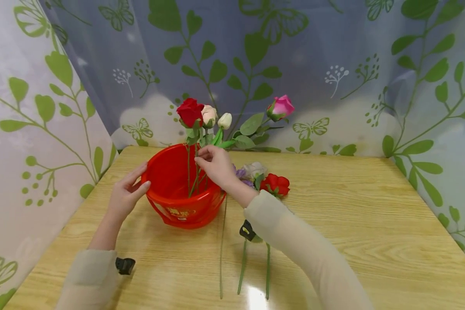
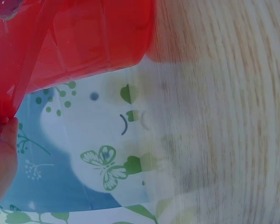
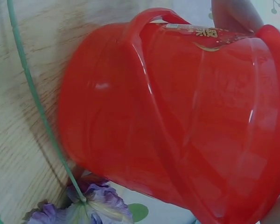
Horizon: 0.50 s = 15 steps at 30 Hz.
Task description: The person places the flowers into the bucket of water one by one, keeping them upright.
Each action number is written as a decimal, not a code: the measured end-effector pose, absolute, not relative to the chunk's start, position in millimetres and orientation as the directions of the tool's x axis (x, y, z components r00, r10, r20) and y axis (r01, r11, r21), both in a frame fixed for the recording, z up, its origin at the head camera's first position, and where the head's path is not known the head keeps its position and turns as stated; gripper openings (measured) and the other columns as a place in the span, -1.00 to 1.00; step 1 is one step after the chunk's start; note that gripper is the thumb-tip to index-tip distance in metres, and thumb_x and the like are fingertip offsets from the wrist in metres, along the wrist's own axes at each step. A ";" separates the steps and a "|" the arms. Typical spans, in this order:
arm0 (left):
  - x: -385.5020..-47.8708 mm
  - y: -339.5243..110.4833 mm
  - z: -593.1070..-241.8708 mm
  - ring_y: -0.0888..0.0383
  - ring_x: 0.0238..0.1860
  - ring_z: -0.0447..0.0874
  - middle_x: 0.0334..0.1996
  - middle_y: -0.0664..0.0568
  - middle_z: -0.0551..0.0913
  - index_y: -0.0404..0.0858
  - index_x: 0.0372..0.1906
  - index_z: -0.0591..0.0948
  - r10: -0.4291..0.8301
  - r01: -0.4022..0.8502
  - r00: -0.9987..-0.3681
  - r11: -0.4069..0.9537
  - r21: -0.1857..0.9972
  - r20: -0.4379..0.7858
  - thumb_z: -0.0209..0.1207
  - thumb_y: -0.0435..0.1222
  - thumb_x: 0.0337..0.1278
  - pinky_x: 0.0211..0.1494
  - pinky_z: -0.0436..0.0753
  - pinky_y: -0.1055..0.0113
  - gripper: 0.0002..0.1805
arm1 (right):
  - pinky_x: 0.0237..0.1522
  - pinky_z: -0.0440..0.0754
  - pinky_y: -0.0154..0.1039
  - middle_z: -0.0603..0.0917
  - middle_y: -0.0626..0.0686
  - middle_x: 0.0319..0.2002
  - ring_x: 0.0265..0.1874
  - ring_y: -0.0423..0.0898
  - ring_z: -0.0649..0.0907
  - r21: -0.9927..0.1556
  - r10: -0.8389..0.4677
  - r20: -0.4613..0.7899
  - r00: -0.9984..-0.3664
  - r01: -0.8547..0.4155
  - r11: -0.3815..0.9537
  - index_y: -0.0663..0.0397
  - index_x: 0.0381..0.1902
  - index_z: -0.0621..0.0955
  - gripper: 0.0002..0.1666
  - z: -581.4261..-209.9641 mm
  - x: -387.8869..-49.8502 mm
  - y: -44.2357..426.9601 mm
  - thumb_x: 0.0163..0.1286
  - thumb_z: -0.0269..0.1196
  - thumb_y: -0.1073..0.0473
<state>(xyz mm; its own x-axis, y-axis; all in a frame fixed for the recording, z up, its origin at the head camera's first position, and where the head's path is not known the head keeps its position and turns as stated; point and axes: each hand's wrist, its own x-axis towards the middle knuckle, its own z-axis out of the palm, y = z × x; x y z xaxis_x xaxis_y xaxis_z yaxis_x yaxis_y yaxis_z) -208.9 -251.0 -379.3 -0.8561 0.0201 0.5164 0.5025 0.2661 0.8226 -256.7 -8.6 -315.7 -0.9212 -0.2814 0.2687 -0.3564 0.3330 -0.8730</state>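
Note:
A red plastic bucket (image 1: 186, 211) stands on the table, its rim gripped at the left by my left hand (image 1: 128, 193). In the left wrist view, the left hand's fingertips (image 2: 8, 133) touch the rim. Over the bucket, my right hand (image 1: 218, 165) pinches a flower stem between thumb and fingers; which bloom it belongs to I cannot tell. Rising from the bucket are a red rose (image 1: 190, 113), a peach rose (image 1: 209, 115) and a white tulip (image 1: 225, 121). A pink rose (image 1: 282, 106) leans out to the right. The stems' lower ends are hidden.
Right of the bucket lie a red flower (image 1: 276, 184), a whitish flower (image 1: 254, 170) and a purple flower (image 3: 100, 203), with stems (image 1: 268, 271) towards the front of the wooden table (image 1: 352, 215). A patterned curtain (image 1: 314, 56) hangs behind.

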 end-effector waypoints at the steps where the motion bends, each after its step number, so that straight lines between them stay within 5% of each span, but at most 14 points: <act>1: -208.8 -250.7 -379.3 0.32 0.11 0.32 0.15 -0.27 0.33 -0.57 0.10 0.35 0.021 0.503 -0.856 0.265 0.823 0.517 0.10 -0.57 0.01 -0.03 0.42 0.57 -0.53 | -0.42 0.54 -0.38 0.62 0.04 -0.34 -0.35 -0.13 0.57 -0.865 -0.285 0.271 -0.919 -0.363 0.347 0.18 -0.24 0.58 -0.83 -315.5 -256.6 -9.2 0.22 0.19 0.23; 15: -203.4 -245.8 -372.6 0.32 0.12 0.31 0.15 -0.35 0.28 -0.58 0.10 0.34 0.022 0.495 -0.860 0.283 0.822 0.511 0.06 -0.62 0.01 -0.03 0.42 0.58 -0.54 | -0.28 0.55 -0.41 0.63 0.03 -0.24 -0.26 -0.12 0.58 -0.830 -0.359 0.270 -0.893 -0.405 0.384 0.19 -0.17 0.58 -0.77 -309.5 -246.6 -7.2 0.21 0.20 0.23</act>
<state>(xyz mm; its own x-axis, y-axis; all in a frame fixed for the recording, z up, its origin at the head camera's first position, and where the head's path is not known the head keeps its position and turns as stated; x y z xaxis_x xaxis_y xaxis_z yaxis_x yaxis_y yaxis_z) -203.4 -245.8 -372.6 -0.8596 0.0216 0.5106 0.4951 0.2827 0.8215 -246.6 -7.2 -309.5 -0.8935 -0.3591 0.2697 -0.4047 0.3836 -0.8301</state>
